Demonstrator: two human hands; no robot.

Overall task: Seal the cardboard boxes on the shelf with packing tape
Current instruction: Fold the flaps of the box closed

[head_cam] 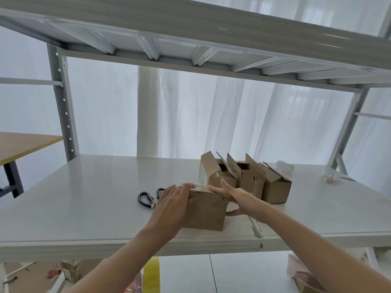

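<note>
Between left hand (175, 200), right hand (230, 193): box (209, 212)

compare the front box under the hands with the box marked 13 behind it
The front box is closed, tape along its top; the box marked 13 has its flaps standing open. The left hand and right hand press on the front box; the box marked 13 stands untouched, farther back. Both are brown cardboard on the white shelf.

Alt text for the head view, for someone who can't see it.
Left hand and right hand press on top of a closed box on a shelf. Scissors lie left of it; three open boxes stand behind, to the right.
</note>
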